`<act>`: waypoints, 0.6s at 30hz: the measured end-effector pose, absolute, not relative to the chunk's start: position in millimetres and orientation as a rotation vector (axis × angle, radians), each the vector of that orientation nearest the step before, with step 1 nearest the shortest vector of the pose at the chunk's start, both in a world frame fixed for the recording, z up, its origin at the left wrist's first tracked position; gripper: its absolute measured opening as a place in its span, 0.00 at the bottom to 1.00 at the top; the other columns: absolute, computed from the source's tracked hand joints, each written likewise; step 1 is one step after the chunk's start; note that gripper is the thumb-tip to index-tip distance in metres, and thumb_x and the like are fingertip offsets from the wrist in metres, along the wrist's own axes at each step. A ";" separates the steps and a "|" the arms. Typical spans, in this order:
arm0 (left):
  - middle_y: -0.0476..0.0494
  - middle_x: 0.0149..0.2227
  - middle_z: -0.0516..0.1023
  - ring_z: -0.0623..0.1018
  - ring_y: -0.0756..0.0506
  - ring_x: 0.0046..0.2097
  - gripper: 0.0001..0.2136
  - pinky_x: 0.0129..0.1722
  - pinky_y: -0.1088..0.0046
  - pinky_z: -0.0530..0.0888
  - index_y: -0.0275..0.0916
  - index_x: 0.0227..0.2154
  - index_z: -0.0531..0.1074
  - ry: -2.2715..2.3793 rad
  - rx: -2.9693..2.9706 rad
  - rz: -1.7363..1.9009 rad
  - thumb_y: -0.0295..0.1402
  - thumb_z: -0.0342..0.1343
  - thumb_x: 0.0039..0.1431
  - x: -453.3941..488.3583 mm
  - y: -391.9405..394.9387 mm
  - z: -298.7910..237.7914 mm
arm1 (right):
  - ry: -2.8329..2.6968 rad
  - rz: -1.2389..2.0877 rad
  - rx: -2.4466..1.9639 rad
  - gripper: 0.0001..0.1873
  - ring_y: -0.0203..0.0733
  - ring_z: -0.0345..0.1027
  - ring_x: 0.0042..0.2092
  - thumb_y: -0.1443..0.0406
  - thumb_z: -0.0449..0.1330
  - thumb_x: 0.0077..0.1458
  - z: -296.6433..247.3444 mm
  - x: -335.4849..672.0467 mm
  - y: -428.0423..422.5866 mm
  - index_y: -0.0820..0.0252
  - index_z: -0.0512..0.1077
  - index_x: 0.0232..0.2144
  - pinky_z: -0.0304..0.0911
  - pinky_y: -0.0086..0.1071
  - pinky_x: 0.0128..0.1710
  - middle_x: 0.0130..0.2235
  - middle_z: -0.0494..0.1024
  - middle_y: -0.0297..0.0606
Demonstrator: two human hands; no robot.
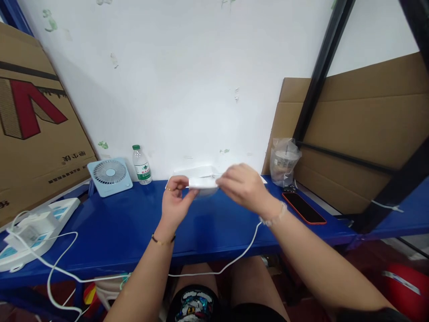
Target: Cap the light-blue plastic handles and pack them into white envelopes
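Between my two hands, above the blue table, is a small white flat packet (pixel 201 183); its exact kind is too blurred to tell. My left hand (pixel 175 200) grips its left end between thumb and fingers. At the right end, the bent fingers of my right hand (pixel 244 185) pinch its edge. Something pale and see-through shows just under the packet. Behind it, a white sheet-like item (pixel 196 171) lies against the wall, partly hidden by my hands.
On the blue table (pixel 117 228) stand a light-blue fan (pixel 110 175) and a water bottle (pixel 142 166). A power strip (pixel 50 230) lies left, its white cable (pixel 234 261) crossing in front. At right are a bagged cup (pixel 284 163) and a phone (pixel 303 208). Cardboard flanks both sides.
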State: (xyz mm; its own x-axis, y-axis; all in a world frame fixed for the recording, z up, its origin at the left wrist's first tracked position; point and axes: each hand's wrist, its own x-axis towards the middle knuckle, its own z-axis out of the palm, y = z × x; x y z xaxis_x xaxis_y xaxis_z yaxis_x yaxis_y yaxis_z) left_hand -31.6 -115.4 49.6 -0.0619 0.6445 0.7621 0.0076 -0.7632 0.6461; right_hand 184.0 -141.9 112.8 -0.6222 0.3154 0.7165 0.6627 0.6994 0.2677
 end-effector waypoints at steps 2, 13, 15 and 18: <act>0.49 0.34 0.75 0.75 0.49 0.37 0.20 0.42 0.71 0.69 0.44 0.45 0.67 0.776 2.014 1.762 0.30 0.63 0.47 -44.7 -135.5 22.9 | -2.350 -0.730 -0.689 0.09 0.40 0.60 0.36 0.69 0.50 0.61 79.4 183.0 -155.7 0.59 0.70 0.36 0.51 0.35 0.35 0.32 0.73 0.38; 0.45 0.37 0.73 0.74 0.46 0.38 0.10 0.37 0.69 0.72 0.46 0.41 0.72 1.188 2.528 1.385 0.31 0.53 0.56 -38.4 -186.0 -75.5 | -2.524 -0.463 -0.903 0.05 0.38 0.57 0.31 0.70 0.52 0.59 -31.8 161.9 -180.3 0.60 0.67 0.32 0.47 0.33 0.30 0.28 0.70 0.35; 0.41 0.44 0.69 0.72 0.44 0.43 0.15 0.41 0.65 0.72 0.45 0.48 0.68 1.302 2.355 1.568 0.34 0.50 0.58 -43.9 -184.4 -74.9 | -2.533 -0.414 -0.860 0.08 0.37 0.58 0.29 0.70 0.49 0.60 -5.2 158.9 -169.8 0.60 0.68 0.33 0.47 0.32 0.29 0.28 0.70 0.35; 0.36 0.49 0.64 0.71 0.44 0.44 0.17 0.40 0.63 0.72 0.40 0.52 0.63 1.448 2.079 1.818 0.35 0.42 0.61 -52.7 -182.4 -74.3 | -2.391 -0.148 -0.892 0.09 0.36 0.61 0.31 0.66 0.49 0.60 50.5 152.3 -130.3 0.60 0.69 0.32 0.51 0.29 0.29 0.30 0.70 0.36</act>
